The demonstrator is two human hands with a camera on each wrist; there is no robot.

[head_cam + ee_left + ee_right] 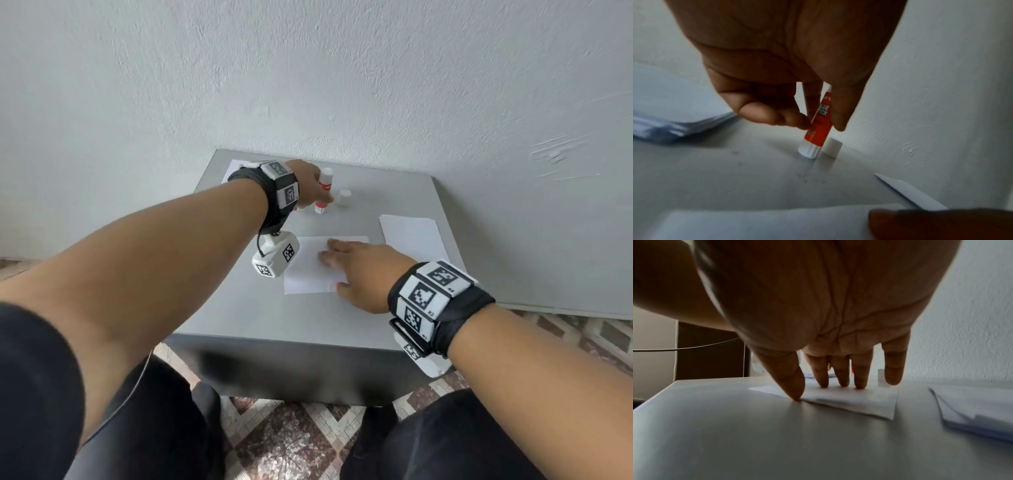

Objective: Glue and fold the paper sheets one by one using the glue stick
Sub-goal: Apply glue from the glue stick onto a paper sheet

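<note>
Right hand flat, fingers straight, pressing white paper sheet; left hand fingers pinching upright red-white uncapped glue stick.

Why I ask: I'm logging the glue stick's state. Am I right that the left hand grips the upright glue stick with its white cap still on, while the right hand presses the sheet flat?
Not quite: the cap is off, standing on the table beside the glue stick, as the left wrist view shows. The left hand does grip the upright stick, and the right hand presses the sheet flat.
</note>
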